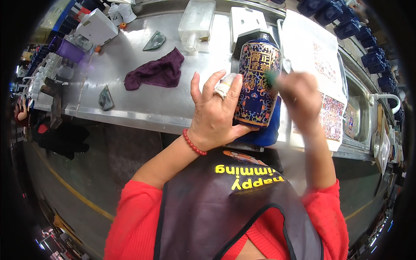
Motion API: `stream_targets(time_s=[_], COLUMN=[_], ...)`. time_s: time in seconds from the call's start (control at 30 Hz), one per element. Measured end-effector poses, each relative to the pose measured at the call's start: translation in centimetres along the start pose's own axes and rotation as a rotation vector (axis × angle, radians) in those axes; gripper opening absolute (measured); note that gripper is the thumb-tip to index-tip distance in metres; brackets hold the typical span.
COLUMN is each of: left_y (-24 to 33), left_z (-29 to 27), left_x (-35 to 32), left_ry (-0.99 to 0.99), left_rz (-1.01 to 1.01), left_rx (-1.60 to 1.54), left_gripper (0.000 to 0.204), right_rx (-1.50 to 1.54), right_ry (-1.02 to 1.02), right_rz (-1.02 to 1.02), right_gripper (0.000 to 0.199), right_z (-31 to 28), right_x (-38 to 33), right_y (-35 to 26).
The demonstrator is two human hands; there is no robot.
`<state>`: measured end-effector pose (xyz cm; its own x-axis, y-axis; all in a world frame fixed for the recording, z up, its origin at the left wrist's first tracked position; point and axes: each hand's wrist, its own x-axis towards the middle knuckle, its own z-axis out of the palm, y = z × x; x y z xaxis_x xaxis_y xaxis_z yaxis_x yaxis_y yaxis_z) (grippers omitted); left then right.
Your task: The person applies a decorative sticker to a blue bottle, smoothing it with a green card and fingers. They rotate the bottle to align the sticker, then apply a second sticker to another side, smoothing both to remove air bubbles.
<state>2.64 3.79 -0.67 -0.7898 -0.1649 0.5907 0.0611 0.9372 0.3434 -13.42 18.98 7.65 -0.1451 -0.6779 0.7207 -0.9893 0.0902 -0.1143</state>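
Observation:
A dark blue bottle (259, 80) with a dense multicoloured and gold floral pattern leans back on a dark support at the bench edge. My left hand (216, 110) grips its lower left side, the thumb across the base and the other fingers spread along the edge. White tape wraps one finger, and red beads circle the wrist. My right hand (301, 97), smeared by motion, is closed on a small green thing (272, 79) against the bottle's right side. Its exact kind is too blurred to tell. Blue cloth (266, 134) lies below the bottle.
On the metal bench (143, 110) lie a purple cloth (158, 71) and a clear glass bottle (196, 26). Patterned decal sheets (331, 117) on white paper lie at right, beside a sink (357, 119) with a white tap (392, 102). Several blue bottles (375, 58) line the far right.

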Motion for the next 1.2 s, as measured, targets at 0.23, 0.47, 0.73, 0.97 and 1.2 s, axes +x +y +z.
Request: stream_targets(time_s=[0.23, 0.47, 0.73, 0.97, 1.2], left_y=[-0.3, 0.5, -0.1, -1.2, -1.5], left_z=[0.3, -0.6, -0.1, 0.8, 0.7], left_x=[-0.5, 0.5, 0.0, -1.7, -1.8], left_ry=[-0.101, -0.018, -0.033, -0.136, -0.168], left_rz=[-0.077, -0.013, 0.025, -0.094, -0.090], left_rx=[-0.028, 0.064, -0.033, -0.434, -0.466], left_gripper=[0.106, 0.105, 0.110, 0.101, 0.097], right_rx=[0.124, 0.258, 0.232, 0.240, 0.212], right_ry=[-0.024, -0.162, -0.116, -0.183, -0.155], right_rz=[0.411, 0.210, 0.146, -0.017, -0.029], right_gripper=[0.025, 0.026, 0.036, 0.034, 0.033], right_z=[-0.9, -1.4, -2.2, -0.9, -1.4], right_x=[-1.3, -5.8, -5.3, -8.3, -7.7], right_y=[0.4, -0.6, -2.1, -3.5, -4.0])
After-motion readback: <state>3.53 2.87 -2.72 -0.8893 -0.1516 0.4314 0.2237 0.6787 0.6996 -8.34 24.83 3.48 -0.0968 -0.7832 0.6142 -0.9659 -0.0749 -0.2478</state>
